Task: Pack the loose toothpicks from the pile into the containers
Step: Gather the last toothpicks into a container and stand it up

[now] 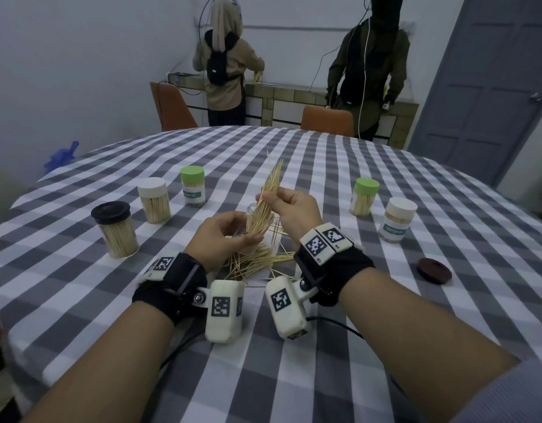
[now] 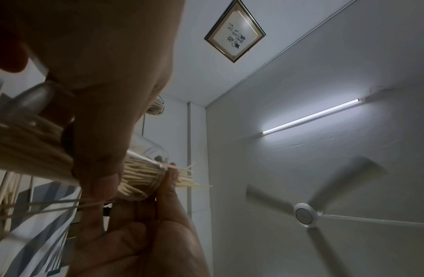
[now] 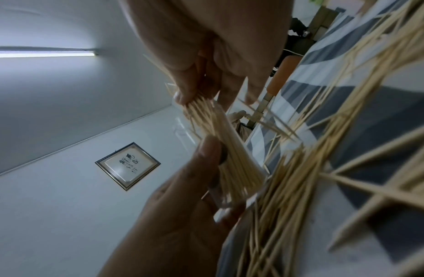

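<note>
Head view | right hand [image 1: 294,209] pinches toothpick bundle [image 1: 265,206] | left hand [image 1: 224,236] grips clear container [image 1: 248,215] (tilted)

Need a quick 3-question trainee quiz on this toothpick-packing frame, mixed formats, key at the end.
1. Multiple choice: what does the right hand pinch? A) a green lid B) a bundle of toothpicks C) the dark loose lid
2. True or false: the clear container gripped by the left hand already has its lid on.
3. Fill in: the capped container nearest the table's left edge has a ____ lid.

Key: 1 B. 2 False; its mouth is open and the bundle's lower ends go into it. 3 black.
</note>
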